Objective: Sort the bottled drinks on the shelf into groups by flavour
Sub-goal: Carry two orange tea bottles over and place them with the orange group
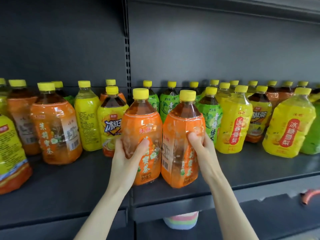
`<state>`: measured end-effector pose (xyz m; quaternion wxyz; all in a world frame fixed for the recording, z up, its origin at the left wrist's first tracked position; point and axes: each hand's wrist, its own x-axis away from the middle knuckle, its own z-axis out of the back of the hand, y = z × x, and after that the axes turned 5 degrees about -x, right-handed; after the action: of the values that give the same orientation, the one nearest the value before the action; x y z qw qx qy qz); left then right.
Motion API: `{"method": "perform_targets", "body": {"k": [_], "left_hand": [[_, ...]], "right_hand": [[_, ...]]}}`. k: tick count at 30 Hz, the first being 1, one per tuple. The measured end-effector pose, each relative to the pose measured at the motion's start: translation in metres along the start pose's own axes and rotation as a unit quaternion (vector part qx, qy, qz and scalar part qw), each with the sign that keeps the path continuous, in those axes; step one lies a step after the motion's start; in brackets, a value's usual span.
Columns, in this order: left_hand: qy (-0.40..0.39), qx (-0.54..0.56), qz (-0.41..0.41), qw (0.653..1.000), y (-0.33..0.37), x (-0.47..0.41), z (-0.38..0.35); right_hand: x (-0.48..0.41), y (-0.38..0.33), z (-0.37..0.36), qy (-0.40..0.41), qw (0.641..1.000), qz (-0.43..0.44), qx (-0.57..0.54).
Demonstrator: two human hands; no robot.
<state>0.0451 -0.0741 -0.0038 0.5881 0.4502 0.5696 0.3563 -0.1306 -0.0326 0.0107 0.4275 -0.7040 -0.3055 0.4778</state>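
Two orange-labelled tea bottles with yellow caps stand side by side near the front edge of the dark shelf (69, 184). My left hand (127, 154) grips the left orange bottle (142, 122) low on its body. My right hand (201, 146) grips the right orange bottle (181, 129) from its right side. The two bottles touch each other. Behind them stand mixed bottles: another orange-labelled bottle (55, 129) at the left, an iced black tea bottle with a yellow label (111, 122), green-labelled bottles (210, 118) and yellow pear-drink bottles (233, 123).
More bottles crowd both ends of the shelf, including a yellow and orange one (12, 153) at the far left front. A slotted upright (127, 66) splits the back panel. A pastel striped object (181, 219) shows below the shelf. An orange item (310, 195) lies at the right edge.
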Motion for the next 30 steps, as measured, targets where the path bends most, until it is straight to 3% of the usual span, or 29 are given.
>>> {"method": "perform_targets", "body": {"k": [9, 15, 30], "left_hand": [[0.072, -0.004, -0.042, 0.997, 0.004, 0.027, -0.006], [0.059, -0.002, -0.050, 0.997, 0.017, 0.068, -0.030], [-0.067, 0.048, -0.004, 0.997, 0.045, 0.232, -0.287]], "right_hand": [[0.035, -0.010, -0.013, 0.106, 0.993, 0.055, 0.024], [0.077, -0.040, 0.022, 0.121, 0.990, 0.065, 0.024], [0.191, -0.131, 0.300, 0.253, 0.957, 0.060, 0.132]]}}
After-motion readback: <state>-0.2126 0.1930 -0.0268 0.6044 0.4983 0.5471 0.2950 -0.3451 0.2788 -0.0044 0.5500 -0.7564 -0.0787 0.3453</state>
